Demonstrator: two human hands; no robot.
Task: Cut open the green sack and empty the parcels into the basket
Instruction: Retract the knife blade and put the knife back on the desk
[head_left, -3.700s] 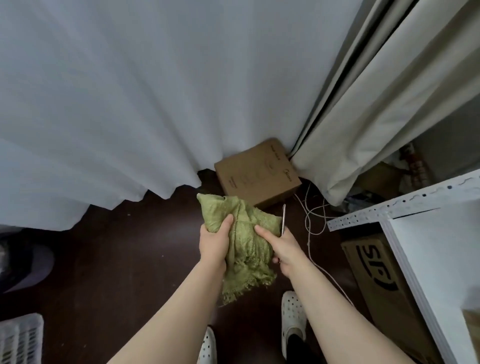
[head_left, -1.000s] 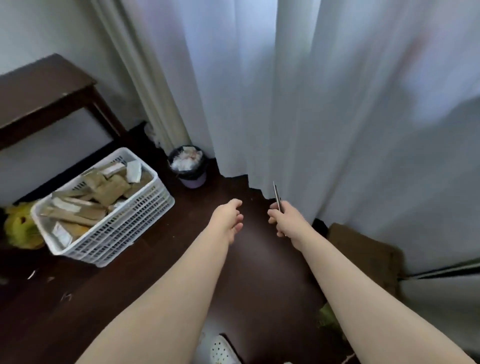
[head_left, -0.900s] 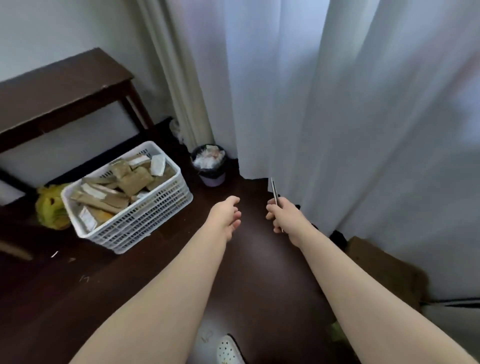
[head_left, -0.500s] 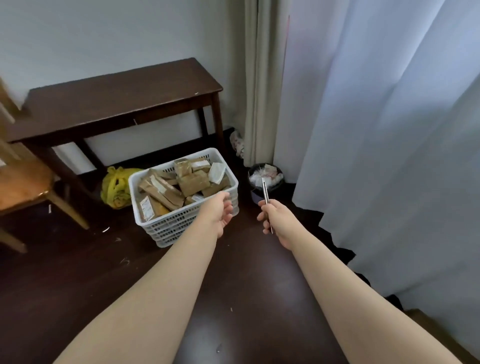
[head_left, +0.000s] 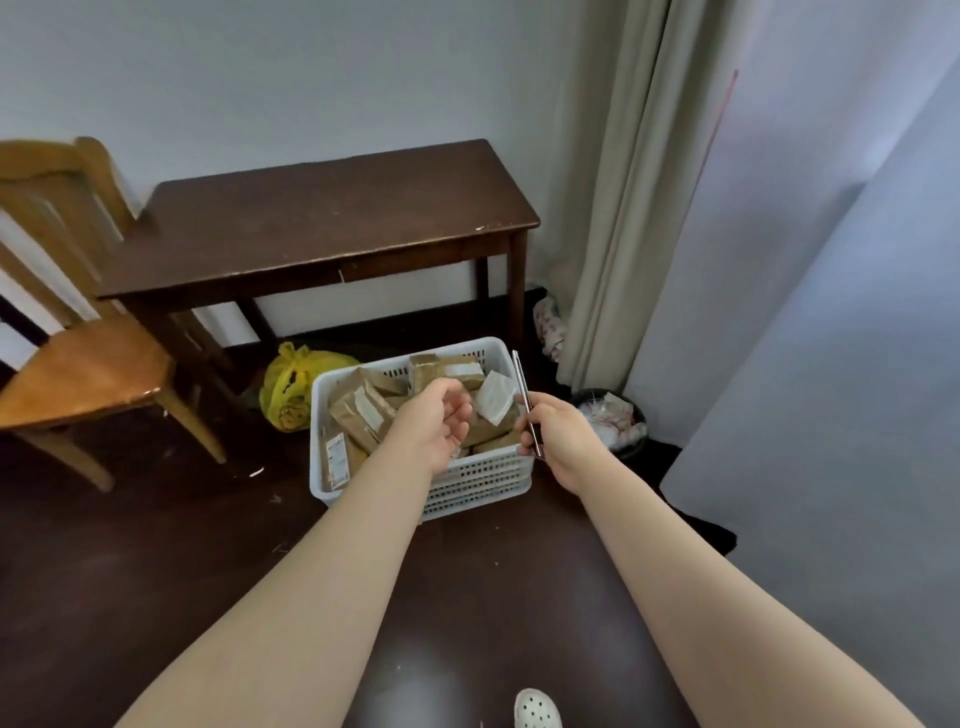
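Here we are, looking down at the white basket (head_left: 483, 480) on the dark floor (head_left: 156, 571), and it is packed with brown parcels (head_left: 363, 410), several with white labels, heaped close to the rim. The left hand (head_left: 436, 426) hangs in front of the basket's middle, palm turned inward, its fingers (head_left: 460, 410) loosely curled and grasping nothing. The right hand (head_left: 558, 434) sits near it at the basket's right corner, apart from the left, fingers clenched round a thin metal blade (head_left: 521, 379) that points almost straight up (knife or scissors, we cannot tell).

Behind the basket a dark wooden bench (head_left: 332, 218) stands against the wall. A knotted yellow bag (head_left: 291, 384) lies on the floor just beside the basket's far left corner. A wooden chair (head_left: 83, 364) stands off to the left. To the right we have a small dark bin (head_left: 615, 415) stuffed with crumpled paper, at the foot of a pale curtain (head_left: 613, 182). One white shoe (head_left: 535, 709) peeks in at the bottom edge.
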